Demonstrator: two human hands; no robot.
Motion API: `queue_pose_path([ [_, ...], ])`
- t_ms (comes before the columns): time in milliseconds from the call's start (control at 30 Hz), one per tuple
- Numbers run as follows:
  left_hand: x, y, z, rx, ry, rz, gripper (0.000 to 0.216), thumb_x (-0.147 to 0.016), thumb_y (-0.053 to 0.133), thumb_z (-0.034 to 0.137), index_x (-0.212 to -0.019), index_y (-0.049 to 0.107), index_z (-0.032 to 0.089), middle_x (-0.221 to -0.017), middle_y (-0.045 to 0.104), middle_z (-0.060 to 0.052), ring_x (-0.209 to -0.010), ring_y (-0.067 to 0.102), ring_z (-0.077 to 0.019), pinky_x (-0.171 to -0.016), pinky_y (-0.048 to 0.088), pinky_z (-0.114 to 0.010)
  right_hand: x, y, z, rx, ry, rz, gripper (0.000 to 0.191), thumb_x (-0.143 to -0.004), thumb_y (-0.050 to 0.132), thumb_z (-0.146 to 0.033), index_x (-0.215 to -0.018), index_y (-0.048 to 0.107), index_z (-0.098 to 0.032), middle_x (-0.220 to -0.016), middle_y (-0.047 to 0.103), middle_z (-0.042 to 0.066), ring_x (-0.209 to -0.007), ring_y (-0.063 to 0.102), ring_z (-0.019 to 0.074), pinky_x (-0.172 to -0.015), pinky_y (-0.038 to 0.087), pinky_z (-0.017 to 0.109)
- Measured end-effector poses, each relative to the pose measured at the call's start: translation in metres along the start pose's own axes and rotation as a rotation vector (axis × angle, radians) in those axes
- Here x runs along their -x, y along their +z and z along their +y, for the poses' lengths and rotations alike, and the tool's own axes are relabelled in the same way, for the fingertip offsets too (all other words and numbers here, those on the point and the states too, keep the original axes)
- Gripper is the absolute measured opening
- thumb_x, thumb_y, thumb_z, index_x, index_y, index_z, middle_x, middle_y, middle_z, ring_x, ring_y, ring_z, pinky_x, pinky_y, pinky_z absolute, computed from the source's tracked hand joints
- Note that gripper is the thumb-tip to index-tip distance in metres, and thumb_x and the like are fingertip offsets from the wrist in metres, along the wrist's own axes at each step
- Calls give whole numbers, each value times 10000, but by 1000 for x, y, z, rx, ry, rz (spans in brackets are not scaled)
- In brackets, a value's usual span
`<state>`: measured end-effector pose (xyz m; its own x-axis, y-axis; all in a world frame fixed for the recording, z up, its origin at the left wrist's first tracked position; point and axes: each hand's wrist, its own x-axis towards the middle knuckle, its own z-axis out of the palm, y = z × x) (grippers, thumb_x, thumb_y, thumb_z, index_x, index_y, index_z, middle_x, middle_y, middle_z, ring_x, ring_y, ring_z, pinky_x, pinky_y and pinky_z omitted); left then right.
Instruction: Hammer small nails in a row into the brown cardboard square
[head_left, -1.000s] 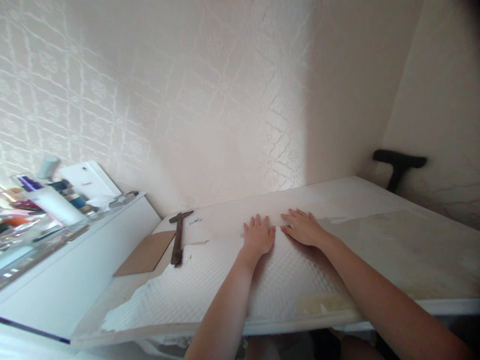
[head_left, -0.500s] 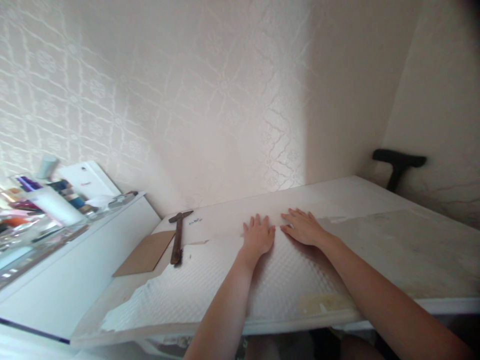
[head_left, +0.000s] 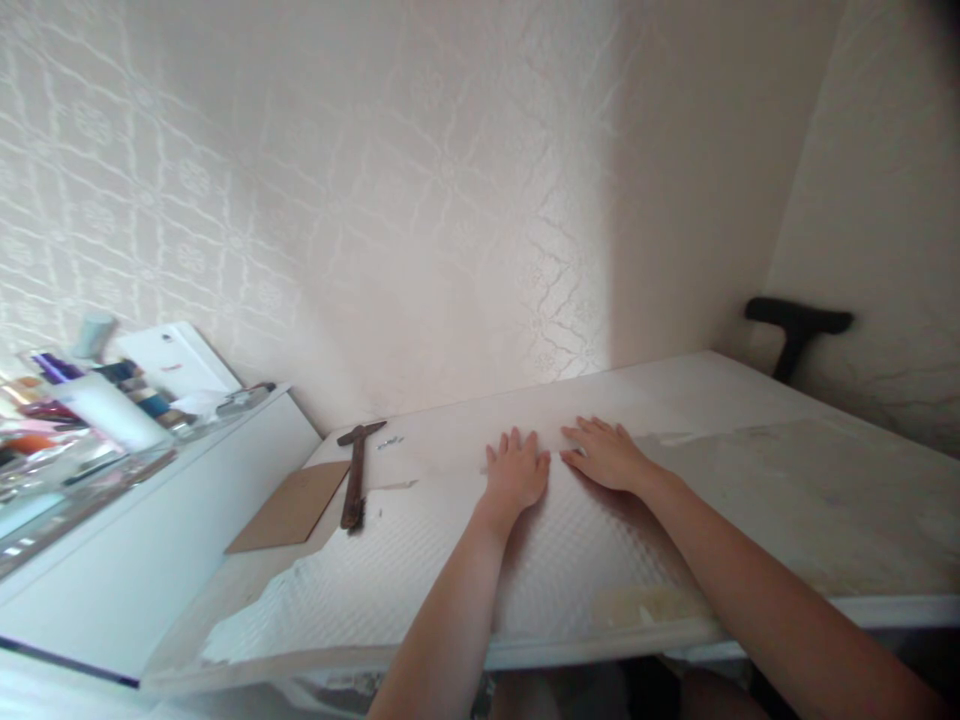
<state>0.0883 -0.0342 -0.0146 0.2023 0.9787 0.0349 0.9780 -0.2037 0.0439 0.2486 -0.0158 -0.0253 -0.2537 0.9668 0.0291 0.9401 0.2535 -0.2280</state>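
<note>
My left hand [head_left: 517,472] lies flat on the worn white tabletop [head_left: 675,400], its fingers spread and nothing in it. Close by on the right, my right hand [head_left: 604,455] also rests palm down with its fingers apart. Under and in front of both wrists is a white patch with a quilted texture [head_left: 427,560], torn along its edges. To the left of my hands lies a hammer [head_left: 355,480] with a dark wooden handle, its head toward the wall. Several small metal pieces, perhaps nails [head_left: 390,441], lie beside the hammer head.
A brown board [head_left: 289,507] lies left of the hammer, against a white cabinet [head_left: 165,540]. Bottles, tubes and a white box [head_left: 180,360] crowd the cabinet top. A patterned wall [head_left: 420,220] stands behind the table. A black T-shaped handle [head_left: 799,320] rises at the right corner.
</note>
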Motion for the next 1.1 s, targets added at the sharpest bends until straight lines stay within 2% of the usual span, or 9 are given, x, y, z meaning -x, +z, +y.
queue_pose_path([
  [1100, -1, 0, -1, -7, 5, -8, 552, -940, 163, 445, -1400, 309, 177, -1485, 258, -169, -1361, 242, -321, -1058, 221, -542, 1, -2, -2, 6, 1, -11, 574, -895, 316, -461, -1394, 388, -186, -1484, 273, 145, -1355, 211, 323, -1055, 188, 540],
])
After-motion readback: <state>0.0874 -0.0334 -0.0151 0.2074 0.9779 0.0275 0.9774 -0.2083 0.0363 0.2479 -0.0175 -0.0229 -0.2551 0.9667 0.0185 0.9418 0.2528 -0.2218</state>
